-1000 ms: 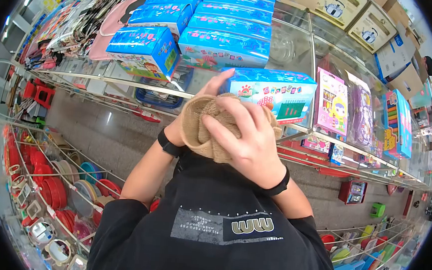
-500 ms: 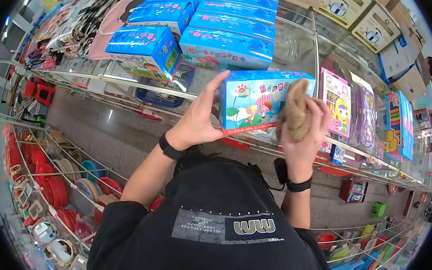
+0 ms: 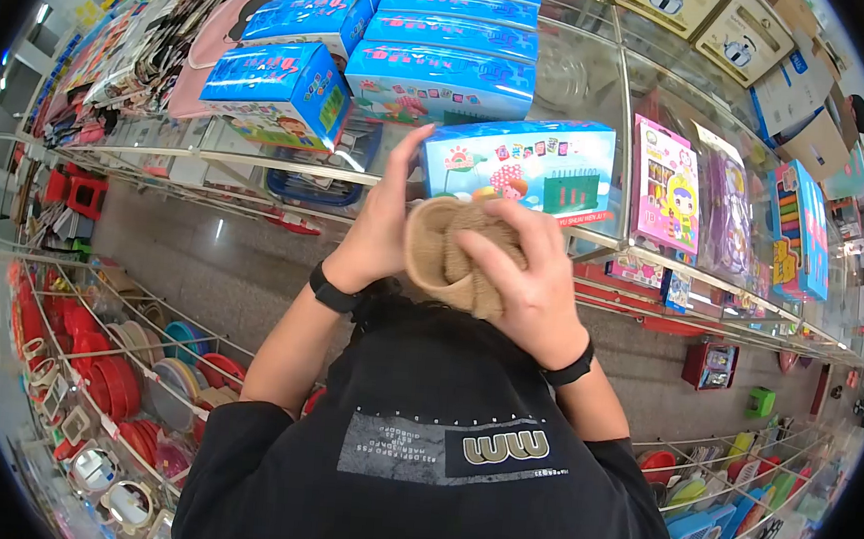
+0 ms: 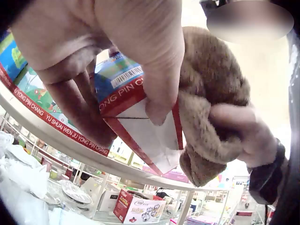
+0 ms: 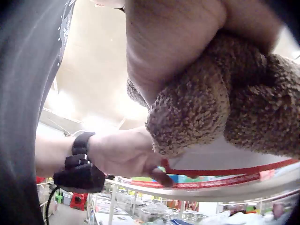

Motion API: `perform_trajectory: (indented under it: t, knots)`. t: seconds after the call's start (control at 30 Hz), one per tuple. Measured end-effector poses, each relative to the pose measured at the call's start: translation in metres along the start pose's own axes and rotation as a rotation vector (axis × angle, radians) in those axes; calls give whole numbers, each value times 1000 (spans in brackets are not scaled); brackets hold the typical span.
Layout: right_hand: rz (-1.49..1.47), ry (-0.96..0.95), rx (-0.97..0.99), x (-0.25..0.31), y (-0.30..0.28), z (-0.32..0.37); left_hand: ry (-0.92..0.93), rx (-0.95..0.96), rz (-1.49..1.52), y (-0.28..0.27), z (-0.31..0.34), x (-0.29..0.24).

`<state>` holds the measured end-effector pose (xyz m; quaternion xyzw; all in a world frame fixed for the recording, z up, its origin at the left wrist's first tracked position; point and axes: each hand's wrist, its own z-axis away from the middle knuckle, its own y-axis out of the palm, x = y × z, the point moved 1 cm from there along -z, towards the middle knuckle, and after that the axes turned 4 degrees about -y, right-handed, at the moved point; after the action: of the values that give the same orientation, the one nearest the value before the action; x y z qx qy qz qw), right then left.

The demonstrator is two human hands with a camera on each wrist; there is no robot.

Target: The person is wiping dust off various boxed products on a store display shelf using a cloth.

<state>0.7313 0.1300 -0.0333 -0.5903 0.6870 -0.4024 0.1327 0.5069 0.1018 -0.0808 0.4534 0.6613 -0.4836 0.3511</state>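
Observation:
In the head view, a blue cartoon-printed box [image 3: 570, 164] is held at the front edge of the glass counter. My left hand [image 3: 377, 228] grips its left end. The left wrist view shows that thumb [image 4: 160, 96] on the white underside, with the fingers around the end of the box. My right hand [image 3: 540, 302] holds a bunched brown terry cloth [image 3: 438, 255] low against the box's near face, overlapping its lower left part. Close up in the right wrist view, the folded cloth [image 5: 192, 108] hides most of the right fingers.
Several matching blue boxes [image 3: 441, 75] stand in rows behind. A pink doll-print pack [image 3: 666, 186] and a crayon-print box [image 3: 797, 230] lie to the right, kettle boxes [image 3: 743, 46] farther back. Wire racks of plastic wares [image 3: 108, 387] line the aisle behind me.
The cloth in my right hand went from the box's front left to its right end, then back left. The box tilted up and leaned back again; my left hand stayed at its left end.

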Motion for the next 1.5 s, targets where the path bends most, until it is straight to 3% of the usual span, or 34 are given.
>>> perform_trajectory:
  t: [0.17, 0.2, 0.23, 0.3, 0.43, 0.53, 0.63, 0.77, 0.8, 0.9, 1.03, 1.17, 1.5]
  knots:
    - [150, 368, -188, -46, -23, 34, -178, -37, 66, -8, 8, -7]
    - [138, 428, -231, -54, -28, 38, -62, -45, 21, -9, 6, -5]
    - [124, 486, -272, -60, -32, 41, -104, -32, 24, -11, 7, -3]
    - [103, 496, -262, -68, -35, 44, -194, -11, 33, -14, 12, -6]
    - [86, 529, -262, -79, -34, 48, -132, -60, 64, -15, 13, -1]
    - [-83, 569, -415, -87, -30, 61, -160, -36, 124, -21, 14, -8]
    - [-439, 712, -679, -89, -24, 73, -122, -24, 171, -31, 18, -9]
    - [-732, 856, -794, -92, -21, 82, -83, -28, 272, -41, 18, -13]
    - [-712, 825, -800, -89, -17, 78, -68, -22, 292, -42, 17, -14]
    - [-1025, 902, -747, -94, -14, 87, -58, -8, 345, -41, 15, -17]
    - [-1412, 863, -611, -91, -14, 90, 0, 31, 311, -44, 12, -13]
    - [-1343, 906, -645, -96, -2, 98, -74, 34, 215, -47, 16, -31]
    - [-1240, 980, -649, -87, 4, 100, 95, -96, -135, -42, 19, -32]
